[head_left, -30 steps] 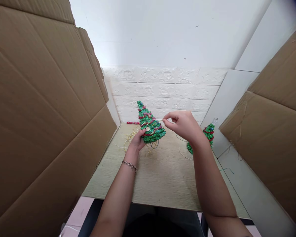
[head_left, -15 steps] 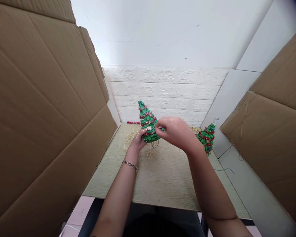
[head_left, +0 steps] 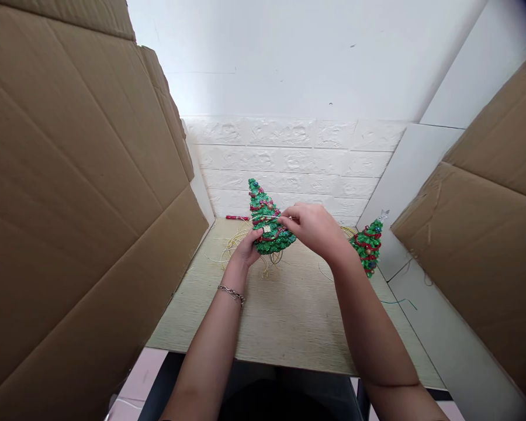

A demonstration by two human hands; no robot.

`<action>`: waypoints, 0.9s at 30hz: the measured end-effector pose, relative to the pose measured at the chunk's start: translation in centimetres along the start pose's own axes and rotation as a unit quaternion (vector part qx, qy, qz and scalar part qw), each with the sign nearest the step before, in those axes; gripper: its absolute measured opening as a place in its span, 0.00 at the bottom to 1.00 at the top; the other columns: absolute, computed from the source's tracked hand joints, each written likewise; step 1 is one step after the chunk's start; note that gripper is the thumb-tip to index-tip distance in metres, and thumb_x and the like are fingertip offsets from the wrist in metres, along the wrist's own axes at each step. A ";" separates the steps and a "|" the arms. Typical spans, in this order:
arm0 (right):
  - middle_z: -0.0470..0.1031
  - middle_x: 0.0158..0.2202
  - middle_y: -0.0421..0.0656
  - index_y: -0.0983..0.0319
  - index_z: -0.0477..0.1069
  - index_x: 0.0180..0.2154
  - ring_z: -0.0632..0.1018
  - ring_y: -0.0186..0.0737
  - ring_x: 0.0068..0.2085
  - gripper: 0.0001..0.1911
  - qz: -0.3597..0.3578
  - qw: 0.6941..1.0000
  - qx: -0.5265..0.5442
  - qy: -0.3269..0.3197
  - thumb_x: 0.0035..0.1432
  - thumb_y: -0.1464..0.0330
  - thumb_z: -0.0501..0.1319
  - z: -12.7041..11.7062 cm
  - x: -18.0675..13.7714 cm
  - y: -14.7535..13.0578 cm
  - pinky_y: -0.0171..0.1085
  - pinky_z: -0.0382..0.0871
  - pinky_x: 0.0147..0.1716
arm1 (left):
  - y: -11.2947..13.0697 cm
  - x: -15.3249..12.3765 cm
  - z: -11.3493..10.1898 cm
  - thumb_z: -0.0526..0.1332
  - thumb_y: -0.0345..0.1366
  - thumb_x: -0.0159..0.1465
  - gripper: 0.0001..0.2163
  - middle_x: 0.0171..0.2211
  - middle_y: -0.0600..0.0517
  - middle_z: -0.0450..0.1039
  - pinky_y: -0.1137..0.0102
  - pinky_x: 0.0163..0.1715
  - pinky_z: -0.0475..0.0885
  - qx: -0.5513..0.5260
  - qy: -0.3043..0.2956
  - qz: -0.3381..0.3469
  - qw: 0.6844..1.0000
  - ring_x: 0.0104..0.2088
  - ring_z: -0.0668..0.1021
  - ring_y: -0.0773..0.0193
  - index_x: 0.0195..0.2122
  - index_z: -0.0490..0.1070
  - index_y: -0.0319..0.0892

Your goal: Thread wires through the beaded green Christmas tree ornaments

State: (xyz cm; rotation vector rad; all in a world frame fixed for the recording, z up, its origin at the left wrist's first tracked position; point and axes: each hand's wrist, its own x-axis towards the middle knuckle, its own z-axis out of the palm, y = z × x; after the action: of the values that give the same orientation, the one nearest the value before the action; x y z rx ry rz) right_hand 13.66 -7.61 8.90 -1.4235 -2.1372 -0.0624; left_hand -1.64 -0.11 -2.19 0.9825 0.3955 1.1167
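Observation:
A small green glittery Christmas tree (head_left: 272, 242) with red trim and little baubles is tilted above the table, its tip leaning left. My left hand (head_left: 246, 248) grips it low on its left side, the thumb beside a small pale square piece (head_left: 267, 229) on the tree's front. Fingers of my right hand (head_left: 309, 227) are pinched at the tree's right side on a thin white wire (head_left: 268, 217). That wire runs leftward across the front of the tree. The far side of the tree and the left fingers behind it are hidden.
A second decorated tree (head_left: 369, 245) with a clear star stands at the right. Loose yellow wires (head_left: 230, 245) lie behind my hands, near a red stick-like item (head_left: 236, 218). A green wire (head_left: 398, 302) lies at right. Cardboard sheets (head_left: 158, 245) flank the wooden table (head_left: 284, 327).
My right hand has moved slightly up and right along the tree with the white wire, which now crosses higher, above the pale square. The held tree has shifted a little right.

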 end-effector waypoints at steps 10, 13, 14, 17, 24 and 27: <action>0.72 0.36 0.45 0.57 0.77 0.40 0.72 0.39 0.36 0.14 0.016 1.000 -0.019 0.018 0.60 0.68 0.53 0.9 0.5 0.4 0.35 0.59 0.30 | -0.1 0.1 -0.2 0.70 0.44 0.41 0.23 0.40 0.47 0.77 0.52 0.53 0.66 -0.022 0.021 -0.002 1.000 0.53 0.72 0.46 0.38 0.71 0.42; 0.72 0.34 0.44 0.56 0.78 0.39 0.72 0.39 0.34 0.12 0.016 1.000 -0.016 0.010 0.59 0.64 0.56 1.0 0.7 0.6 0.35 0.57 0.29 | -0.1 0.1 -0.2 0.70 0.43 0.42 0.23 0.41 0.47 0.77 0.53 0.54 0.65 -0.026 0.018 -0.002 1.000 0.55 0.70 0.46 0.39 0.70 0.41; 0.72 0.34 0.44 0.57 0.78 0.38 0.72 0.38 0.34 0.12 0.017 1.000 -0.014 0.010 0.59 0.64 0.56 1.1 0.7 0.6 0.35 0.57 0.29 | -0.1 0.1 -0.2 0.70 0.43 0.41 0.24 0.40 0.46 0.77 0.53 0.55 0.65 -0.027 0.016 -0.004 0.999 0.55 0.70 0.46 0.39 0.70 0.41; 0.72 0.36 0.44 0.59 0.77 0.35 0.72 0.38 0.35 0.11 0.004 0.999 0.017 0.028 0.59 0.66 0.56 1.3 0.8 0.8 0.35 0.60 0.31 | -0.1 0.1 -0.2 0.71 0.43 0.41 0.23 0.37 0.46 0.78 0.54 0.55 0.65 -0.033 0.010 -0.009 0.999 0.54 0.71 0.45 0.38 0.71 0.41; 0.75 0.36 0.42 0.60 0.73 0.33 0.73 0.39 0.40 0.11 -0.030 0.995 0.050 0.086 0.60 0.71 0.52 2.0 1.1 0.9 0.50 0.54 0.54 | -0.1 0.1 -0.1 0.70 0.41 0.43 0.22 0.36 0.48 0.79 0.55 0.55 0.65 -0.046 0.003 -0.002 0.999 0.52 0.73 0.49 0.39 0.70 0.39; 0.76 0.35 0.41 0.57 0.75 0.34 0.72 0.41 0.42 0.15 -0.015 0.994 -0.008 0.111 0.62 0.70 0.50 2.4 1.1 1.0 0.61 0.37 0.58 | -0.1 0.1 -0.2 0.70 0.41 0.43 0.23 0.35 0.48 0.79 0.55 0.55 0.64 -0.054 0.007 -0.005 0.999 0.51 0.74 0.50 0.40 0.71 0.39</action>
State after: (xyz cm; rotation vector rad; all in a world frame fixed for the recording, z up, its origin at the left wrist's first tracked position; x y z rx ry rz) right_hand 13.18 -5.46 7.11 -1.3274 -1.9795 -0.2376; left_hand -1.70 0.07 -2.42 0.8783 0.3464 1.1251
